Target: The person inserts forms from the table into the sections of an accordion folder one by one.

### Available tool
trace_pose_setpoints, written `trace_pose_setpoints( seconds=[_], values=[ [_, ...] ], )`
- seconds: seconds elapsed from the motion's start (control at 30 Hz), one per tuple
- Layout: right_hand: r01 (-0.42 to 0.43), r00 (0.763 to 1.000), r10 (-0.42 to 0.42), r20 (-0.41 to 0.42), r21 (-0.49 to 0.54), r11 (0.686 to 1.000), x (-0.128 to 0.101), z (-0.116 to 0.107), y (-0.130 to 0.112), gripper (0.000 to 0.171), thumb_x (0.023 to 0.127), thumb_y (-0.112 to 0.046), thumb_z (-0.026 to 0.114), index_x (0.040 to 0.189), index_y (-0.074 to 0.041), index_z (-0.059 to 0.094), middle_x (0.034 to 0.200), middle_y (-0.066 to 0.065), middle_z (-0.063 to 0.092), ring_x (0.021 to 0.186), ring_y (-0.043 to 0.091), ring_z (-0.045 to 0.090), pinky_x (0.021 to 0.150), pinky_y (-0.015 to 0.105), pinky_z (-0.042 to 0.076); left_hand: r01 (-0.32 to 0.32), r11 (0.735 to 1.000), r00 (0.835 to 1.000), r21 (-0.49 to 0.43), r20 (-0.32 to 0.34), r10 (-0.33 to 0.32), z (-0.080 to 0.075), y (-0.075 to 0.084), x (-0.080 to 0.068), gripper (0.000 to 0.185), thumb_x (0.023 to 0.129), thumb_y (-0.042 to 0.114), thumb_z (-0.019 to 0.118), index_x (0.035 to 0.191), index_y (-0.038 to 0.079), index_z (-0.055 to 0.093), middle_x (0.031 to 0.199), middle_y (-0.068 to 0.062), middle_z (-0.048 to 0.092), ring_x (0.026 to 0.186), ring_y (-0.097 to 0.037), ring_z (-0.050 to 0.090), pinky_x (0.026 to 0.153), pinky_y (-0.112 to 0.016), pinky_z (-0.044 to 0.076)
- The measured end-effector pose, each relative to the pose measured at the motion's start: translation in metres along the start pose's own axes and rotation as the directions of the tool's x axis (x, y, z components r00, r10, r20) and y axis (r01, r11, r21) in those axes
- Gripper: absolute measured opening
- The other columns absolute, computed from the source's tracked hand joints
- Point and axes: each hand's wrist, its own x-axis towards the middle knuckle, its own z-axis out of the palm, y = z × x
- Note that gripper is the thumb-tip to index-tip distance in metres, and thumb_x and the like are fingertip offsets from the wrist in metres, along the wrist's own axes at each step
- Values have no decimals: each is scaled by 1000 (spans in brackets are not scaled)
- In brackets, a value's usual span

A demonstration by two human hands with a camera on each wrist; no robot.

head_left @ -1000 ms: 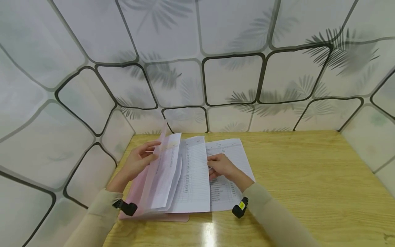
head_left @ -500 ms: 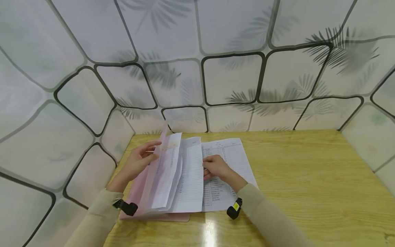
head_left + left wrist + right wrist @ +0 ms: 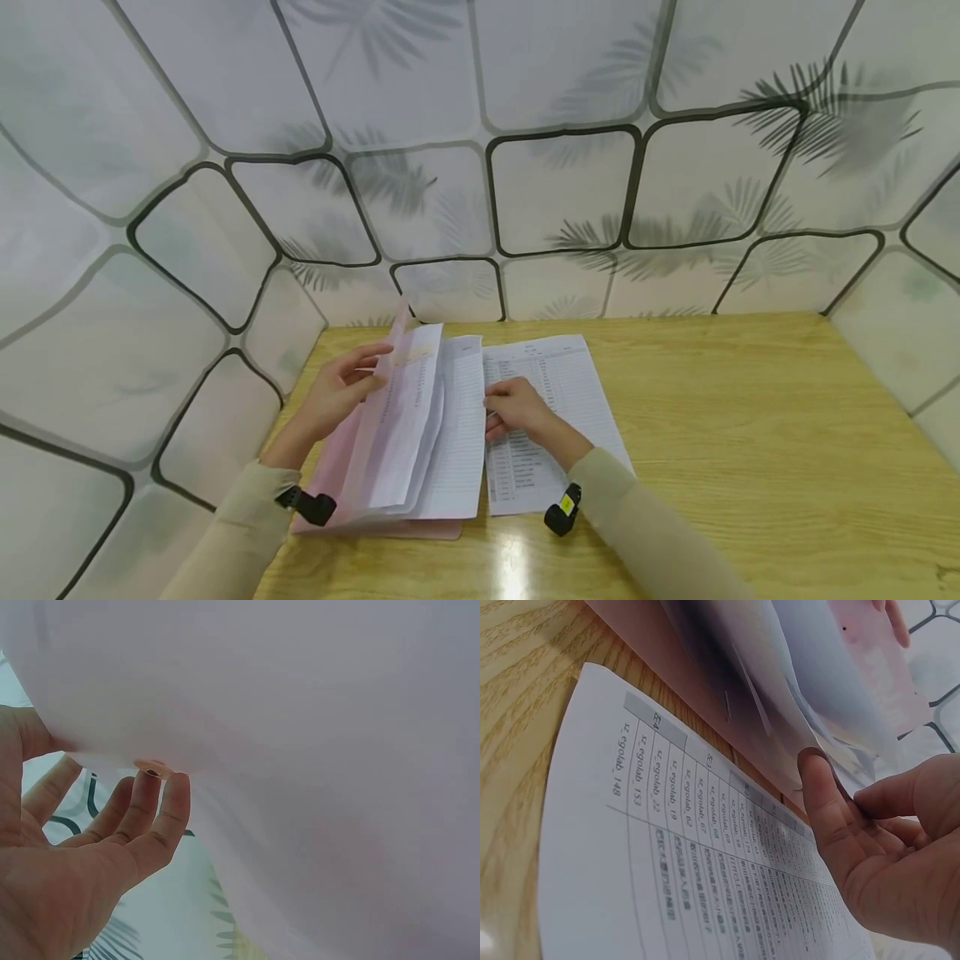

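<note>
At the left side of the table, the pink folder lies spread, with its raised cover leaning over the base. The left hand is at the cover's outer edge, its thumb and fingers curled around it, so that grip is clamped on the pink plastic alone. Just right of the cover, a few pages tilt up beside it, their long sides running away from the person.

Next comes the white page, its left part hidden under those tilted pages. Its long axis also runs from the near side of the table toward the wall. The right hand pinches its right edge around the middle of that long side; thumb and fingertips are together on the paper. From this grip, the page spreads leftward, toward the folder. The right hand is the nearer one, while the left is farther off, beyond the tilted pages.

Farthest right, the loose sheet lies flat, roughly in line with the white page; a narrow gap shows between them at the near end. The right hand and its sleeve cross over this sheet.
</note>
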Motion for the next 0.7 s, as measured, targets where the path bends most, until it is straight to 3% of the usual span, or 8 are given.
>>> trace_pose_setpoints(
  seconds=[0.27,0.7],
  values=[
    [2,1000,-2,-6,18,1000,3,6,3,42,102,1,54,139,21,53,102,29,73,57,15,68,61,36,63,-2,1000,1000,-13,12,2,1,-1,2,46,100,5,65,145,2,59,145,-30,58,122,-45,63,81,-30,54],
    [14,999,-15,30,30,999,8,29,-4,39,102,1,52,137,19,55,79,19,71,53,14,66,61,37,63,0,1000,1000,3,-5,0,-1,-1,1,46,100,5,65,146,2,59,146,-29,58,124,-46,62,84,-28,53]
  ],
)
